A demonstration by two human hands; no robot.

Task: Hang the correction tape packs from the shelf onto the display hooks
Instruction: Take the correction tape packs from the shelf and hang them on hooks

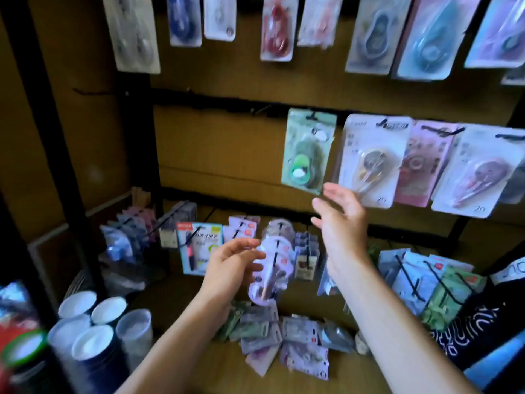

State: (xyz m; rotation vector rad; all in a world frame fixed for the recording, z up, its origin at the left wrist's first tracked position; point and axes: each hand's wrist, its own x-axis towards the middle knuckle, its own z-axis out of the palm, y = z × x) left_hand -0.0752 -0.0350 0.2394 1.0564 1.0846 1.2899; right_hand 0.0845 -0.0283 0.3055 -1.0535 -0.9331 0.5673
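Observation:
A loose pile of correction tape packs (284,339) lies on the wooden shelf (227,373) in front of me. My left hand (231,270) is above the pile, its fingers closed on the left edge of a lilac correction tape pack (271,273), which is blurred. My right hand (342,224) is raised higher, fingers spread and holding nothing, just below a green pack (308,155) that hangs from a black display hook (314,116) on the middle rail. To the left of that hook the rail is bare.
More packs hang to the right of the green one (369,163) and along the top row (277,29). Lower hooks carry packs at the back (199,245) and at the right (426,282). Stacked cups (93,331) stand at the lower left. A black upright post (136,143) borders the board.

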